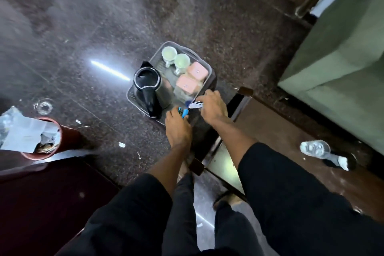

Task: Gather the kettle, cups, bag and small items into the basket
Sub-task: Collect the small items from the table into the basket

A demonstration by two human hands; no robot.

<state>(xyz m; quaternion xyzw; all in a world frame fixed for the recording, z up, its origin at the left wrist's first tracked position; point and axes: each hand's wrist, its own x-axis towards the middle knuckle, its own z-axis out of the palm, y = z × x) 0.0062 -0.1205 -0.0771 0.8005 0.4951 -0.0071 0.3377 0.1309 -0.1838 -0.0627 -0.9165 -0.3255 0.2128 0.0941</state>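
A grey basket [204,66] stands on the dark speckled floor. Inside it are a black and steel kettle [148,84] at the left, two pale green cups [169,53] [182,61] at the far end, and two jars with pink lids [197,71] [186,84]. My left hand [177,125] is at the basket's near edge, closed around a blue and dark small item [184,112]. My right hand [211,106] is just to the right, gripping a white packet [195,105] over the basket's near corner.
A red bin [52,147] stuffed with paper and plastic stands at the left. A clear plastic bottle [314,148] lies at the right beside a foot. A green upholstered block [336,64] fills the right side. A glass-topped table edge [220,158] is under my arms. Scraps of paper dot the floor.
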